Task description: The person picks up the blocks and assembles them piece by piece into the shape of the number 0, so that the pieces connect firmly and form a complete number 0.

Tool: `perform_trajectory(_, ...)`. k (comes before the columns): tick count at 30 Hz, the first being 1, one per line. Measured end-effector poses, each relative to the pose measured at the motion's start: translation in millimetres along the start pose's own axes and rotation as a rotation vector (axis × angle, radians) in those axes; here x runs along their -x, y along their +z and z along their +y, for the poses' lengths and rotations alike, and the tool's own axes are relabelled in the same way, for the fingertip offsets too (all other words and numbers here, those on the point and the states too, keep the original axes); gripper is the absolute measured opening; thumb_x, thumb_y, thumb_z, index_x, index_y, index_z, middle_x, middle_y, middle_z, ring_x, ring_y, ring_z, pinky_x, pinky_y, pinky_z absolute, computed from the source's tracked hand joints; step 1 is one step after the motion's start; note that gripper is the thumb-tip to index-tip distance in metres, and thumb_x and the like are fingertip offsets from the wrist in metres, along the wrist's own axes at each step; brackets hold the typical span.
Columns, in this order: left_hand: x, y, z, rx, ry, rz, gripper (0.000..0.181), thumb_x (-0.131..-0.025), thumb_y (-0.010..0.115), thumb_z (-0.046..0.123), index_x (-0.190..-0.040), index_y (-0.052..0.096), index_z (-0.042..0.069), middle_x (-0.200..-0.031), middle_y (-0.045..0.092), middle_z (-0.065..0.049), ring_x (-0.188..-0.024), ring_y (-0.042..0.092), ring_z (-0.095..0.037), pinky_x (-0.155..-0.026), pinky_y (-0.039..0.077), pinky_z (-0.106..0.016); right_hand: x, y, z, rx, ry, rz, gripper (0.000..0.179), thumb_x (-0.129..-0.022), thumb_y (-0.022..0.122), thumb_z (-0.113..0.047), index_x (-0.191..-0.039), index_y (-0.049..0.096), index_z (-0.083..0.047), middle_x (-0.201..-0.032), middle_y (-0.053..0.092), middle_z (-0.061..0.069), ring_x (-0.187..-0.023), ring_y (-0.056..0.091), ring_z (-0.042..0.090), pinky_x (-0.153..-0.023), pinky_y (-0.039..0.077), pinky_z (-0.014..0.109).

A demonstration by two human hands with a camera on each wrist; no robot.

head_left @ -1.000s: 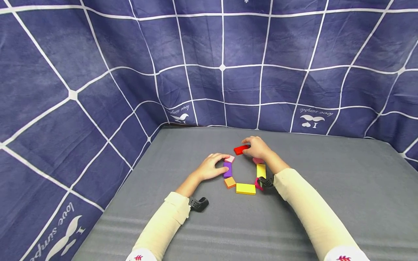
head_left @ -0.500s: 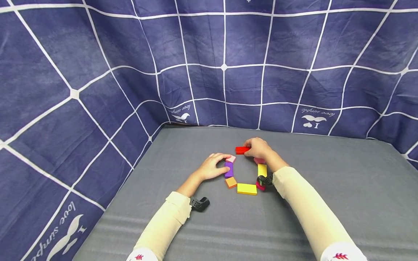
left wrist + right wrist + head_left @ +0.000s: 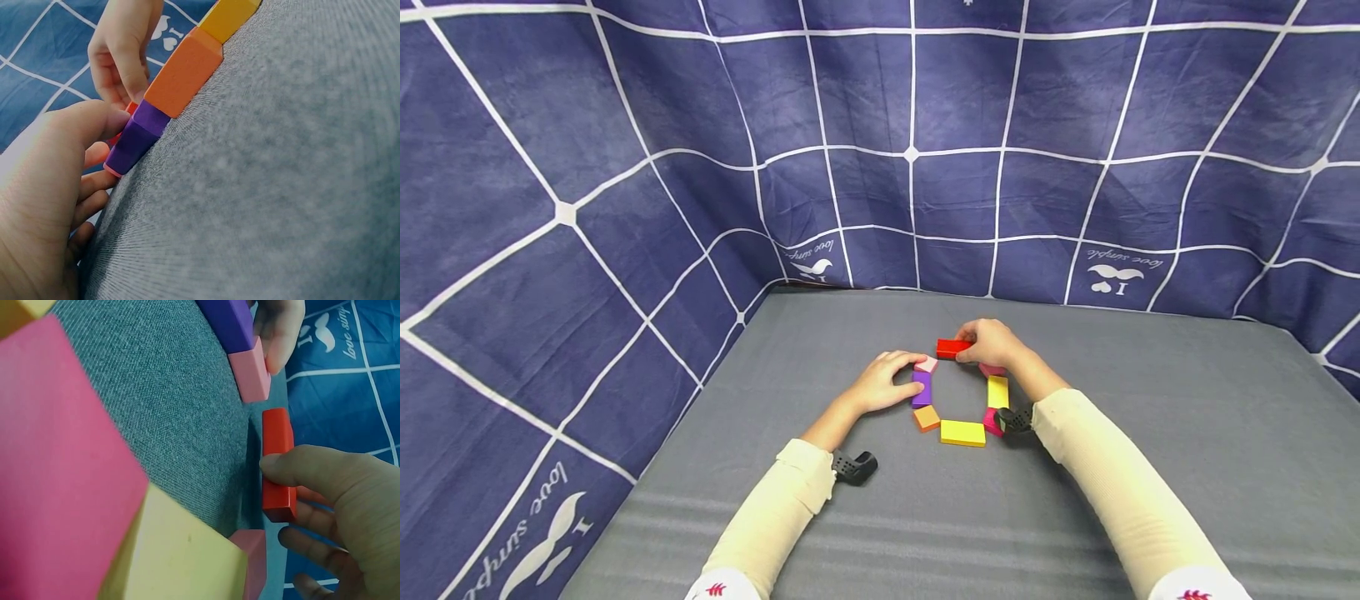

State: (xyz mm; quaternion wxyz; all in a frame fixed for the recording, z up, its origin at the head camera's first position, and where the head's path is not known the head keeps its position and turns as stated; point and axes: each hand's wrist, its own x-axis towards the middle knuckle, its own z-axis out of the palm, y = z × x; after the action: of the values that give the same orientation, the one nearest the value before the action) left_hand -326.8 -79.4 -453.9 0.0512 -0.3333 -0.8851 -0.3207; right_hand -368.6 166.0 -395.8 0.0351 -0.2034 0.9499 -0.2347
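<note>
My right hand point(image 3: 991, 343) pinches a red rectangular block point(image 3: 277, 487) between thumb and fingers. It holds the block just above the grey cloth, at the far side of a rough ring of coloured blocks. A gap shows between the red block and the light pink block point(image 3: 251, 374). On the ring's left side, my left hand point(image 3: 880, 387) has its thumb touching the purple block point(image 3: 139, 139). Its forefinger rests at the light pink block, the fingers spread loosely. A darker pink block point(image 3: 992, 370) lies partly hidden beneath my right hand.
An orange block point(image 3: 927, 418) and a yellow block point(image 3: 962, 433) form the near side of the ring. Another yellow block point(image 3: 997, 392) and a magenta block point(image 3: 992, 422) line its right. Behind the grey surface point(image 3: 1150, 433) hangs a blue checked curtain point(image 3: 865, 192).
The red block has turned from slanted to nearly parallel with the far edge. My right hand has brought it slightly nearer the ring. My left hand stays by the purple and light pink blocks.
</note>
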Motion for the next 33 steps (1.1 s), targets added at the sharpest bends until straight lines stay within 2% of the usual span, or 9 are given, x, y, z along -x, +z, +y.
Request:
perform_trajectory(11, 0.7, -1.1, 0.4, -0.003, 0.0, 0.004, 0.049, -0.088, 0.067, 0.028, -0.133, 0.058, 0.011, -0.13, 0.059, -0.01, -0.121, 0.05, -0.03, -0.104, 0.036, -0.044, 3.5, 2.2, 2.2, -0.009, 0.011, -0.026, 0.023, -0.075, 0.077, -0.014, -0.095, 0.072, -0.005, -0.083, 0.068, 0.002, -0.079, 0.058, 0.02, -0.08, 0.044, 0.038)
perform_trajectory(18, 0.1, -0.4, -0.8, -0.005, -0.003, 0.003, 0.049, -0.088, 0.067, 0.028, -0.134, 0.058, 0.012, -0.131, 0.059, -0.01, -0.121, 0.05, -0.03, -0.104, 0.036, -0.044, 6.1, 3.0, 5.2, -0.014, -0.011, -0.027, 0.022, -0.075, 0.077, -0.013, -0.094, 0.071, -0.004, -0.082, 0.068, 0.003, -0.078, 0.058, 0.021, -0.08, 0.045, 0.039)
perform_trajectory(33, 0.3, -0.4, -0.5, -0.006, -0.001, 0.0, 0.05, -0.088, 0.067, 0.028, -0.134, 0.058, 0.012, -0.131, 0.059, -0.01, -0.121, 0.05, -0.03, -0.104, 0.036, -0.044, 8.7, 6.2, 8.2, -0.057, -0.007, -0.025, 0.026, -0.077, 0.076, -0.013, -0.1, 0.07, -0.003, -0.085, 0.067, 0.005, -0.079, 0.057, 0.022, -0.078, 0.044, 0.038)
